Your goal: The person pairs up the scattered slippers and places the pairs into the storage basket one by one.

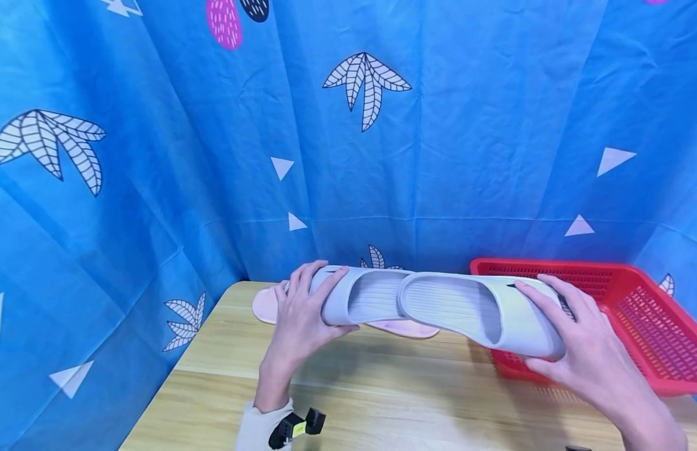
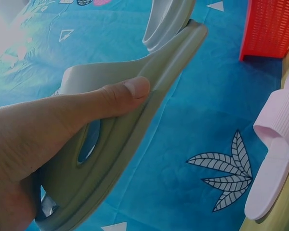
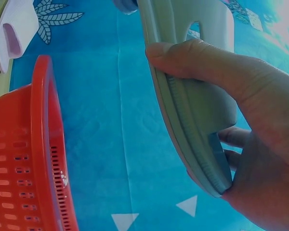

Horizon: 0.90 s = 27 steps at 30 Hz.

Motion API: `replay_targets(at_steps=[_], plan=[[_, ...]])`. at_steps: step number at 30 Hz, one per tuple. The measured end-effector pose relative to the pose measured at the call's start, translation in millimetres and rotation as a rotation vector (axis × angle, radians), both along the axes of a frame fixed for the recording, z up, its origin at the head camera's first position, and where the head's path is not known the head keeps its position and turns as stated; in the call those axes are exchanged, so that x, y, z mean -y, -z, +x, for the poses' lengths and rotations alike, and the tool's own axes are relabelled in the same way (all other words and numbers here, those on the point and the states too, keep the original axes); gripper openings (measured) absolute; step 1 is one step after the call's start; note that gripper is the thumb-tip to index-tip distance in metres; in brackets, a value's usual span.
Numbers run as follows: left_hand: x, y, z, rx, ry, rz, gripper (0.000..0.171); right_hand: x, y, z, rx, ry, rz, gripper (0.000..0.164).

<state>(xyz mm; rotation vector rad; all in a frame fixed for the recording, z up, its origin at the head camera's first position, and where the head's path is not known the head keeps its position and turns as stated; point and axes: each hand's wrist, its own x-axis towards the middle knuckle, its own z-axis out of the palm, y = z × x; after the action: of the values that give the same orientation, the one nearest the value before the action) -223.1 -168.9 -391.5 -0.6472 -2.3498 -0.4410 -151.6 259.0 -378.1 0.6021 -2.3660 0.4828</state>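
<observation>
A grey slipper (image 1: 337, 297) is in my left hand (image 1: 300, 322), gripped at its toe end with the fingers over the strap. My right hand (image 1: 585, 341) grips a second grey slipper (image 1: 525, 316) by its strap and toe end. Both are held up above the table, toes pointing outward, and their heel ends overlap in the middle of the head view. The left wrist view has my thumb pressed along the side of the left slipper (image 2: 149, 72). From the right wrist, my thumb lies across the sole edge of the other slipper (image 3: 202, 96).
Pink slippers (image 1: 407, 328) lie on the wooden table (image 1: 382, 401), partly hidden behind the grey pair. A red perforated plastic basket (image 1: 658, 300) stands at the right, partly behind my right hand. Blue patterned cloth (image 1: 466, 138) hangs behind and to the sides.
</observation>
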Motion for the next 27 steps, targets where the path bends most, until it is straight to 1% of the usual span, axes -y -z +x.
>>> replay_targets(at_steps=[6, 8, 11, 12, 14, 20, 24, 27], plan=[[-2, 1.5, -0.3, 0.003, 0.005, 0.009, 0.100, 3, 0.1, -0.2, 0.000, -0.004, 0.003, 0.129], [-3, 1.7, -0.4, 0.003, 0.010, 0.014, 0.100, 4, 0.9, -0.3, 0.005, -0.009, -0.001, 0.124], [-4, 2.0, -0.4, 0.010, 0.014, 0.012, 0.100, 5, 2.6, -0.7, 0.005, -0.021, -0.015, 0.105], [-4, 2.1, -0.4, 0.013, 0.014, 0.012, 0.100, 6, 3.1, -0.7, 0.003, -0.023, -0.018, 0.101], [-4, 2.2, -0.2, 0.020, 0.012, 0.006, 0.100, 8, 3.3, -0.4, -0.004, -0.026, -0.020, 0.100], [-5, 2.4, -0.2, 0.019, 0.014, 0.009, 0.100, 12, -0.5, 2.1, -0.017, -0.028, -0.003, 0.103], [-5, 3.1, 0.0, 0.014, 0.021, 0.016, 0.101, 14, -2.3, 2.3, -0.023, -0.016, 0.018, 0.118], [-7, 3.4, -0.3, 0.010, 0.026, 0.014, 0.101, 14, -2.3, 2.8, -0.025, -0.006, 0.027, 0.123]])
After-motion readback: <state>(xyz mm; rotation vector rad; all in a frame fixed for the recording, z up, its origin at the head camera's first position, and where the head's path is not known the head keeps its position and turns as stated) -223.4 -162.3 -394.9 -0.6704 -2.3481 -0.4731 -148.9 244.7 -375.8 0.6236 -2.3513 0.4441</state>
